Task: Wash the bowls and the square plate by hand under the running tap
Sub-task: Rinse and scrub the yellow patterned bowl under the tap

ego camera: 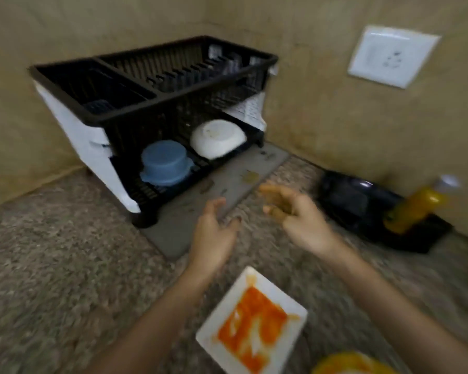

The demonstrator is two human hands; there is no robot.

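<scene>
A white square plate (251, 323) smeared with orange sauce lies on the speckled counter near the bottom of the view, between my forearms. A yellow bowl (349, 364) shows partly at the bottom edge. On the lower shelf of the black dish rack (152, 103) a white bowl (218, 139) and a blue bowl (165, 163) rest upside down. My left hand (214, 233) and my right hand (295, 211) hover above the counter in front of the rack, fingers apart, holding nothing. The view is blurred.
A grey mat (227, 190) lies under the rack's front. At the right, a black tray (376, 211) holds a bottle of yellow liquid (414, 209). A white wall socket (392, 56) sits on the tan wall. No tap or sink is in view.
</scene>
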